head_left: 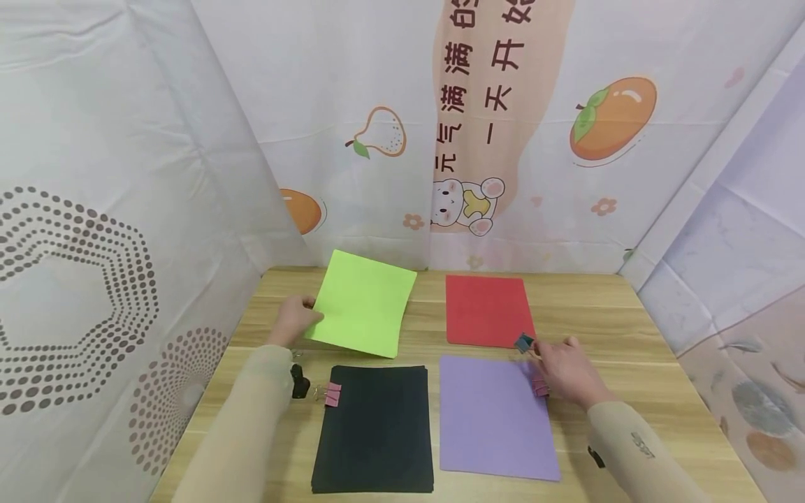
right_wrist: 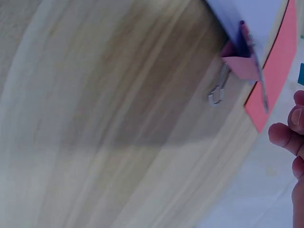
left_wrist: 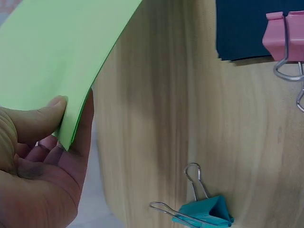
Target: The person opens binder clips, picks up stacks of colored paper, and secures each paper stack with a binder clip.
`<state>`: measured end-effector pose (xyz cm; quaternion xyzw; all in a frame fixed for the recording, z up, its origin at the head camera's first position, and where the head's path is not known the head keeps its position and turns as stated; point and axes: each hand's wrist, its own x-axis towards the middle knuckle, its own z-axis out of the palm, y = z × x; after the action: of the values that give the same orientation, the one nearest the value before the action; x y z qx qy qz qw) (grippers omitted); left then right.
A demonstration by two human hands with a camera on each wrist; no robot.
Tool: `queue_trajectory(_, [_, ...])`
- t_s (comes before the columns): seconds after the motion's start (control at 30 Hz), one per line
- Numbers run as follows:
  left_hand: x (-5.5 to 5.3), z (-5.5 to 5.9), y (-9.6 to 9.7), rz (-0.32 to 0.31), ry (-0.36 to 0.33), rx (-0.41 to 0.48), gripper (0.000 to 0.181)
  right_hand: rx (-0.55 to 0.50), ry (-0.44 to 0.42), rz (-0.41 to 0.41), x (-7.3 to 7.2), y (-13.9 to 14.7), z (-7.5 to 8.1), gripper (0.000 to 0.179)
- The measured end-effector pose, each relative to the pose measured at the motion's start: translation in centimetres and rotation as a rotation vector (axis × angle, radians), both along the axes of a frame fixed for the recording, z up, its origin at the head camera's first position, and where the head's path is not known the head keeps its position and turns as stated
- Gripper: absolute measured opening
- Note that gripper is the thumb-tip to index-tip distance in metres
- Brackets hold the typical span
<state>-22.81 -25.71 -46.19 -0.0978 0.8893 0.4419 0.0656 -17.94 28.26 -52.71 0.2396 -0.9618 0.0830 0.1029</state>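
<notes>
A stack of lime green paper (head_left: 363, 304) is tilted up off the table at the back left. My left hand (head_left: 295, 320) pinches its left edge, thumb on top and fingers beneath, as the left wrist view shows. On the wood below that hand lies a teal binder clip (left_wrist: 206, 212) with its wire handles spread. My right hand (head_left: 568, 370) holds another teal binder clip (head_left: 524, 342) by its handles, near the lower right corner of the red paper (head_left: 489, 311). Only a sliver of this held clip (right_wrist: 301, 74) enters the right wrist view.
Black paper (head_left: 375, 427) at the front left carries a pink binder clip (head_left: 332, 395) on its left edge. Purple paper (head_left: 493, 419) at the front right has a pink clip (head_left: 541, 386) on its right edge. Printed curtains (head_left: 352, 70) surround the wooden table (head_left: 654, 391).
</notes>
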Motion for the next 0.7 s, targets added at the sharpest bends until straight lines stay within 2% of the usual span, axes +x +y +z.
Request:
queue_trajectory(0.3, [0.3, 0.9, -0.2, 0.035, 0.085, 0.032, 0.031, 0.012, 0.025, 0.057, -0.4, -1.3, 1.4, 0.019])
queue_trajectory(0.5, [0.2, 1.1, 0.0, 0.011, 0.095, 0.074, 0.026, 0.004, 0.018, 0.083, -0.4, -2.1, 2.4, 0.020])
queue_trajectory(0.7, [0.2, 1.0, 1.3, -0.005, 0.091, 0.165, 0.015, 0.010, -0.006, 0.100, -0.5, -2.8, 3.2, 0.025])
